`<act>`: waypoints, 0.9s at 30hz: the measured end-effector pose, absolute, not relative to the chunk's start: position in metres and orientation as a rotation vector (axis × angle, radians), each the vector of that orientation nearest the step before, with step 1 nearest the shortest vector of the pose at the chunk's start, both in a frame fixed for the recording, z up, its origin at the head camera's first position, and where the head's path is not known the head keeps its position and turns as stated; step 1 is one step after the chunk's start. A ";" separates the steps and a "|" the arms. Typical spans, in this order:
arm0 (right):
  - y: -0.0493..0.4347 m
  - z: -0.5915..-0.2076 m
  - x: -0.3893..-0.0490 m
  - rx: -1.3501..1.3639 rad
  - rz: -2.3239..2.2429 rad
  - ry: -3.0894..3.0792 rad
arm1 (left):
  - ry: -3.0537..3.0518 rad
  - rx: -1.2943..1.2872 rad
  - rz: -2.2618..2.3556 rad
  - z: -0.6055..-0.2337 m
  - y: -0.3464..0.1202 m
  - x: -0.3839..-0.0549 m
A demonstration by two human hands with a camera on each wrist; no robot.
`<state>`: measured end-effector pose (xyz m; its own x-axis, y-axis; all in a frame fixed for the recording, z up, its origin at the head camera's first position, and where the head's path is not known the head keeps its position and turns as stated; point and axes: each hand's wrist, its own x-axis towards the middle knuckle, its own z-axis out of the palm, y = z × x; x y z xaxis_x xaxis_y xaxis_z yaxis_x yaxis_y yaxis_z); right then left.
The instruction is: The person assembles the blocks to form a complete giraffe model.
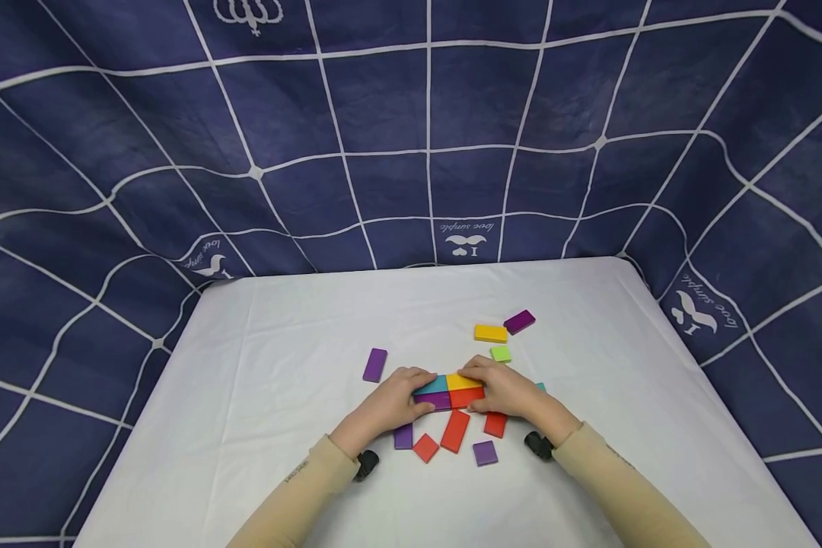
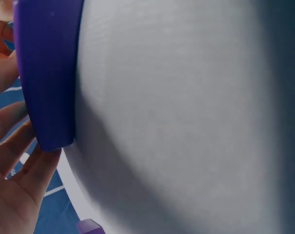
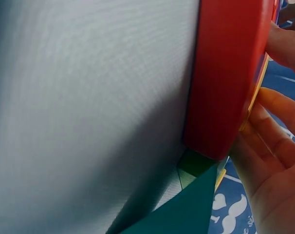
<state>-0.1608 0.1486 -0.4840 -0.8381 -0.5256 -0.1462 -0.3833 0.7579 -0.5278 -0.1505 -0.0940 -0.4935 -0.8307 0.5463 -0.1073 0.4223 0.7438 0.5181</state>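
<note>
In the head view, a light blue block (image 1: 431, 386), a yellow block (image 1: 463, 382), a purple block (image 1: 434, 400) and a red block (image 1: 466, 397) lie edge to edge as a two-by-two rectangle on the white table. My left hand (image 1: 396, 397) grips its left end, thumb at the purple block's near side and fingers at the blue block's far side. Gripping the right end, my right hand (image 1: 508, 390) has its thumb by the red block and its fingertips on the yellow one. A loose purple block (image 2: 47, 73) and a loose red block (image 3: 230, 73) loom in the wrist views.
Nearer me lie red pieces (image 1: 455, 431) and a small purple square (image 1: 485, 454). Behind the hands are a lime square (image 1: 501, 354), a yellow block (image 1: 491, 333) and purple blocks (image 1: 374, 365). A teal piece (image 3: 186, 204) sits by my right wrist. Blue gridded cloth (image 1: 383, 183) surrounds the table.
</note>
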 end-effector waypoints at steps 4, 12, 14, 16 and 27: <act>0.148 -0.483 -0.161 -0.706 -0.707 2.661 | 2.668 0.756 0.734 -0.495 -0.097 -0.153; 0.143 -0.476 -0.147 -0.696 -0.682 2.831 | 2.663 0.772 0.732 -0.494 -0.094 -0.154; 0.138 -0.472 -0.136 -0.698 -0.675 2.915 | 2.667 0.776 0.730 -0.494 -0.093 -0.153; 0.131 -0.470 -0.124 -0.753 -0.653 2.959 | 2.673 0.776 0.729 -0.493 -0.093 -0.153; 0.115 -0.484 -0.091 -1.032 -0.422 2.881 | 2.685 0.755 0.714 -0.492 -0.095 -0.151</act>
<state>-0.0908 0.1149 -0.4836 -0.7756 -0.6299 0.0423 -0.6155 0.7396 -0.2722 -0.1509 -0.0948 -0.4920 -0.8304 0.5453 -0.1145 0.4164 0.7438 0.5228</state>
